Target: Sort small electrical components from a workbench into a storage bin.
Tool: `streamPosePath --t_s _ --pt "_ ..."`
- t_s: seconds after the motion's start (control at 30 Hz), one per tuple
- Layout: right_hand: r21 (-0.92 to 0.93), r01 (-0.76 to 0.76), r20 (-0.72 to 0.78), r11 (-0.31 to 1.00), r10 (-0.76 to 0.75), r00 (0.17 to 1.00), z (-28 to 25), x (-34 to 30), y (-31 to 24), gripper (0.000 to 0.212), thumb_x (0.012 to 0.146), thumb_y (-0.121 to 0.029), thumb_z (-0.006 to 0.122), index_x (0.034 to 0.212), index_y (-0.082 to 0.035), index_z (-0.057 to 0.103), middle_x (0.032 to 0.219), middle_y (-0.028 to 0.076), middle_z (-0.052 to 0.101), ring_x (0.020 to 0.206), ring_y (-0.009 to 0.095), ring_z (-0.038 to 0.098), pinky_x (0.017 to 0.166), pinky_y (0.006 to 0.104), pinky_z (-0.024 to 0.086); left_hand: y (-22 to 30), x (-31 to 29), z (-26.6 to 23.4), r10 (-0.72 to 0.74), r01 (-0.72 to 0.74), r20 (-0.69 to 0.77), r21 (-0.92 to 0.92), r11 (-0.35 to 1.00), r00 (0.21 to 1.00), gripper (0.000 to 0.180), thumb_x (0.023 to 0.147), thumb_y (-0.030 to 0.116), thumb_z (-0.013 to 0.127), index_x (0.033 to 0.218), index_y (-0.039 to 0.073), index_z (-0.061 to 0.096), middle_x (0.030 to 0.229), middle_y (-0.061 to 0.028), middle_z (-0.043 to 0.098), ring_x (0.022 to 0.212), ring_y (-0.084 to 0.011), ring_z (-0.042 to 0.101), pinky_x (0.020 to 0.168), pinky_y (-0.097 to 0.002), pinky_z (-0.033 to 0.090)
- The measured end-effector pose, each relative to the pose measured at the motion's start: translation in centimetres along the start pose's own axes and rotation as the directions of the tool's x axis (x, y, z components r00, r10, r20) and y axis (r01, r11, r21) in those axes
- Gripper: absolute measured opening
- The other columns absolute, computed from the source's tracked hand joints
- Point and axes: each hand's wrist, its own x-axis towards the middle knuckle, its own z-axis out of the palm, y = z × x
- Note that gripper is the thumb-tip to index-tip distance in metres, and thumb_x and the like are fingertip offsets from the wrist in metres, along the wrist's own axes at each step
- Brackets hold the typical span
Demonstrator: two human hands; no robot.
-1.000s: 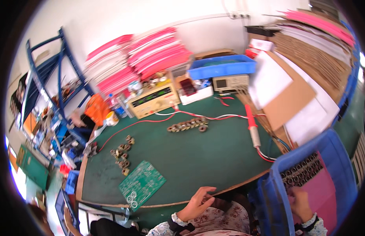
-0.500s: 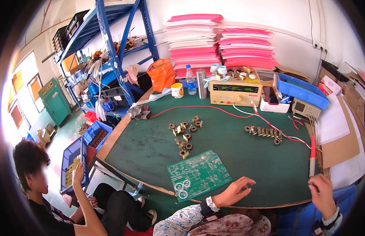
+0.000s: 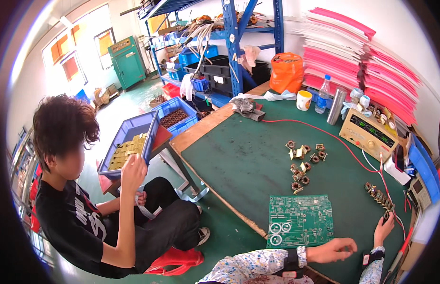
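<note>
My left hand (image 3: pixel 332 251) hovers at the near table edge, fingers loosely bent and apart, holding nothing. Beside it lies a green circuit board (image 3: pixel 300 220) with three white rings near its left corner. My right hand (image 3: pixel 383 231) is at the near end of a row of toroidal coils (image 3: pixel 380 196). Its fingertips close on the end coil (image 3: pixel 386 216), which they partly cover. Beyond the board is a loose group of copper-wound toroidal coils (image 3: pixel 301 165), some with pale yellow parts.
A red-handled probe (image 3: pixel 405 241) lies right of my right hand, wired to a power supply (image 3: pixel 369 132). A bottle (image 3: pixel 323 94), steel flask (image 3: pixel 337 105) and mug (image 3: pixel 303 100) stand at the back. At left, a seated person (image 3: pixel 78 189) reaches by a blue bin (image 3: pixel 130 142).
The view has turned left, bringing more of the seated person into sight. My right hand has moved from beside the probe to the end of the coil row. My left hand remains near the board.
</note>
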Motion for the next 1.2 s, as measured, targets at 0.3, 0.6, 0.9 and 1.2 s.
streamPosePath --t_s 0.3,0.6,0.9,1.2 --pt "0.217 -0.004 -0.059 0.976 0.017 0.998 -1.0 -1.1 -1.7 0.042 0.081 -0.005 0.054 0.121 -0.009 0.044 0.106 0.013 0.054 0.096 0.028 0.05 0.085 0.0386 0.038 -3.9 9.0 -0.7 -0.061 0.056 -0.024 -0.179 0.982 0.998 0.015 0.086 0.011 0.046 0.097 0.002 0.05 0.086 -0.0044 0.053 0.066 -0.0094 0.05 0.055 -0.0257 0.044" --pt "0.715 -0.124 0.187 0.688 -0.018 0.982 -2.8 -1.6 -3.2 0.011 0.083 -0.007 0.051 0.094 -0.004 0.049 0.081 -0.001 0.046 0.071 0.008 0.042 0.064 0.0216 0.035 -6.4 9.2 -1.5 0.05 -0.037 -0.255 0.055 0.998 0.966 0.061 0.078 0.003 0.058 0.131 0.004 0.028 0.11 -0.0125 0.04 0.074 -0.0177 0.05 0.067 -0.0306 0.046" --pt "0.665 -0.252 0.586 0.703 -0.283 0.759 -9.6 -1.6 -16.1 0.014 0.078 -0.014 0.054 0.077 -0.006 0.043 0.068 -0.003 0.039 0.062 0.004 0.035 0.056 0.0204 0.029 -7.7 9.6 -2.4 0.109 -0.052 -0.278 0.202 0.978 0.954 0.045 0.079 0.001 0.055 0.12 0.001 0.035 0.09 -0.0128 0.051 0.072 -0.0216 0.058 0.062 -0.0325 0.049" --pt "0.135 0.218 0.309 0.966 -0.25 0.918 -3.8 6.1 -3.6 0.058 0.081 -0.021 0.058 0.133 -0.007 0.036 0.13 0.014 0.042 0.121 0.031 0.037 0.101 0.0418 0.027 -7.5 9.9 -1.6 -0.019 0.02 -0.197 0.003 1.0 0.98 0.012 0.078 0.001 0.054 0.088 -0.001 0.048 0.064 -0.0067 0.054 0.051 -0.0139 0.053 0.049 -0.0285 0.044"
